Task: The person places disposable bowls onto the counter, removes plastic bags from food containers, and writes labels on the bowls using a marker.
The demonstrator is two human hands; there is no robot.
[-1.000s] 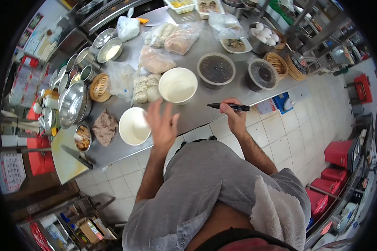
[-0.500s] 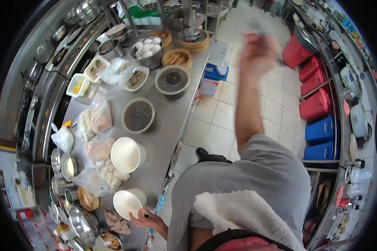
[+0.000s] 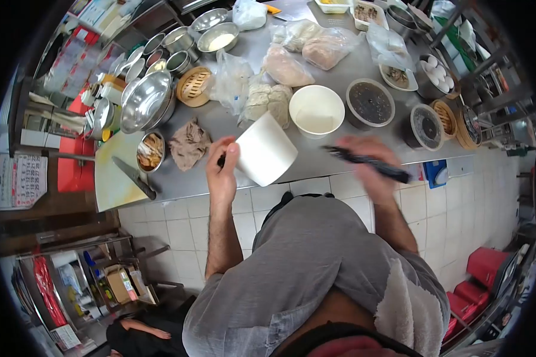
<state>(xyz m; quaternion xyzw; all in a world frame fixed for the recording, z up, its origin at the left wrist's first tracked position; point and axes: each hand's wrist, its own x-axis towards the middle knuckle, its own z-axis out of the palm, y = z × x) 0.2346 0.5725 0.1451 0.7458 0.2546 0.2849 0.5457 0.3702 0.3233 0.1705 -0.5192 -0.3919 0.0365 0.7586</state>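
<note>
My left hand [image 3: 222, 169] grips a white paper tub [image 3: 267, 150] by its side, tilted above the table's front edge. A small black piece shows between its fingers. In my right hand [image 3: 375, 163], smeared by motion, is a long black pen-like object [image 3: 363, 159], pointing left toward the tub. A second white tub [image 3: 317, 113] stands open just behind, with bagged pale dough-like lumps [image 3: 267, 104] to its left. Two round containers of dark liquid, the nearer one [image 3: 370, 103] and the farther one [image 3: 426, 128], are to the right.
Crumpled brownish cloth [image 3: 189, 144], a bowl of food pieces [image 3: 151, 152] and a knife [image 3: 135, 178] on a cutting board [image 3: 110, 157] are at left. Steel bowls [image 3: 147, 102] stand behind. A pot of eggs [image 3: 436, 77] is at right. Another person's arm [image 3: 146, 328] shows lower left.
My view has swung left to face the table. My right hand has come from over the aisle to the table front. My left hand has lifted and tilted the tub.
</note>
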